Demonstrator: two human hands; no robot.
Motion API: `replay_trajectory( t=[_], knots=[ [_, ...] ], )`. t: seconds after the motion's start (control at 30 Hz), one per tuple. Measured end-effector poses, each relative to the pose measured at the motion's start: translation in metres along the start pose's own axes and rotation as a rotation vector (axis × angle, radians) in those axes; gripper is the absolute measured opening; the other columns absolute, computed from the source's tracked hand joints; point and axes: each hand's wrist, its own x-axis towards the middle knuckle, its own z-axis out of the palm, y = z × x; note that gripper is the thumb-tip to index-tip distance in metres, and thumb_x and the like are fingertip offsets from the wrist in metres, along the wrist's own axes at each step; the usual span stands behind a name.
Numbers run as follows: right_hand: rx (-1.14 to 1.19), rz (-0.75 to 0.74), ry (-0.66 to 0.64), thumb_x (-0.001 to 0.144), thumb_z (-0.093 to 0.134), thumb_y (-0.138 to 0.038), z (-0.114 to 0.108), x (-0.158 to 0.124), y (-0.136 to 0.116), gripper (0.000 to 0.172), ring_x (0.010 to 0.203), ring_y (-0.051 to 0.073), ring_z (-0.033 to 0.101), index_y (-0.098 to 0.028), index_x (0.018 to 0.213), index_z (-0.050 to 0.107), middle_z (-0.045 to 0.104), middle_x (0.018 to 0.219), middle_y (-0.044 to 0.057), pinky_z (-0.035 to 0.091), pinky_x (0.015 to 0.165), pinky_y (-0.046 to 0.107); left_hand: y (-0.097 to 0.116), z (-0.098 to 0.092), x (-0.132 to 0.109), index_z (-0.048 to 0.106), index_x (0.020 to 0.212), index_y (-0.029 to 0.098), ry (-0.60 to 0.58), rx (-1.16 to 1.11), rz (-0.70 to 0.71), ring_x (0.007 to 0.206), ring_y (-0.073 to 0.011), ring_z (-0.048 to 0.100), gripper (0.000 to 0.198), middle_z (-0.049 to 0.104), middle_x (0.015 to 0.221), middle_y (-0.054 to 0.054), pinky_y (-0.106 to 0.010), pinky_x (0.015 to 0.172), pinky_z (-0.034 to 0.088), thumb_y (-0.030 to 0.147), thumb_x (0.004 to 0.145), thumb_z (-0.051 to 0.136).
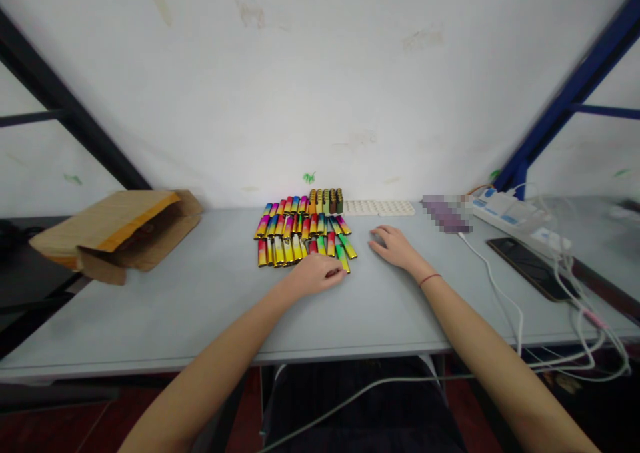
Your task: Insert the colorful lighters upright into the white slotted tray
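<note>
Shiny lighters [287, 226] in gradient colours lie side by side in rows on the grey table. My left hand [317, 274] is at the front row, its fingers curled and closed at the lower end of a green and yellow lighter [342, 257]. The palm side and part of the front row are hidden behind this hand. Another green and yellow lighter [349, 247] lies tilted just beyond. To the right, my right hand [393, 245] rests on the table with its fingers apart, holding nothing. At the back, several lighters [326, 201] stand upright at the left end of a white perforated tray [383, 207].
An open brown paper bag [125, 230] lies at the left. On the right are a pixelated purple object [447, 214], a black phone [530, 268], a white power strip [515, 223] and loose white cables [500, 293]. A white wall [320, 93] rises behind the table [210, 306].
</note>
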Motion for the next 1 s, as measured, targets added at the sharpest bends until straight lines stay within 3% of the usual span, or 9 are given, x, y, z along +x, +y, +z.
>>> replay_trajectory(
  t=[0.4, 0.53, 0.63, 0.73, 0.83, 1.0],
  knots=[
    [0.028, -0.036, 0.022, 0.1, 0.056, -0.037, 0.001, 0.002, 0.002, 0.042, 0.13, 0.033, 0.064, -0.011, 0.131, 0.071, 0.07, 0.137, 0.02, 0.046, 0.116, 0.044, 0.0, -0.001, 0.0, 0.066, 0.077, 0.019, -0.028, -0.033, -0.033, 0.068, -0.0163, 0.062, 0.032, 0.065, 0.067, -0.002, -0.026, 0.066, 0.039, 0.03, 0.102, 0.049],
    [0.041, 0.1, 0.199, 0.098, 0.05, -0.024, -0.001, 0.012, 0.019, 0.036, 0.122, 0.033, 0.068, -0.012, 0.123, 0.073, 0.076, 0.126, 0.02, 0.048, 0.113, 0.046, -0.001, 0.001, 0.0, 0.064, 0.075, 0.019, -0.023, -0.029, -0.024, 0.07, -0.0169, 0.063, 0.033, 0.066, 0.068, -0.003, -0.027, 0.067, 0.039, 0.031, 0.102, 0.05],
    [-0.061, 0.261, 0.352, 0.096, 0.046, -0.02, -0.007, 0.024, 0.035, 0.048, 0.139, 0.038, 0.056, -0.006, 0.139, 0.062, 0.065, 0.145, 0.025, 0.043, 0.118, 0.053, -0.002, 0.003, -0.001, 0.064, 0.075, 0.02, -0.011, -0.023, -0.008, 0.071, -0.0173, 0.063, 0.034, 0.067, 0.07, -0.003, -0.027, 0.067, 0.039, 0.031, 0.102, 0.048],
    [-0.155, 0.288, 0.229, 0.102, 0.044, -0.027, -0.017, 0.032, 0.043, 0.053, 0.15, 0.04, 0.044, -0.002, 0.147, 0.055, 0.054, 0.158, 0.026, 0.04, 0.12, 0.054, -0.002, 0.005, -0.001, 0.064, 0.074, 0.02, -0.003, -0.03, 0.01, 0.07, -0.0169, 0.063, 0.035, 0.067, 0.07, -0.003, -0.027, 0.067, 0.039, 0.032, 0.103, 0.048],
    [-0.241, 0.255, 0.071, 0.105, 0.038, -0.028, -0.027, 0.027, 0.037, 0.046, 0.136, 0.039, 0.057, -0.005, 0.134, 0.066, 0.067, 0.14, 0.027, 0.045, 0.113, 0.052, -0.002, 0.005, -0.001, 0.062, 0.073, 0.02, 0.012, -0.036, 0.022, 0.068, -0.0165, 0.061, 0.035, 0.065, 0.067, -0.003, -0.027, 0.067, 0.038, 0.032, 0.103, 0.048],
    [-0.33, 0.158, 0.033, 0.103, 0.042, -0.024, -0.04, -0.017, 0.018, 0.04, 0.114, 0.043, 0.064, -0.009, 0.116, 0.077, 0.072, 0.117, 0.03, 0.05, 0.1, 0.058, -0.001, 0.004, -0.003, 0.062, 0.072, 0.02, 0.035, -0.024, 0.065, 0.066, -0.016, 0.059, 0.035, 0.063, 0.066, -0.002, -0.029, 0.067, 0.037, 0.031, 0.103, 0.049]
  ],
)
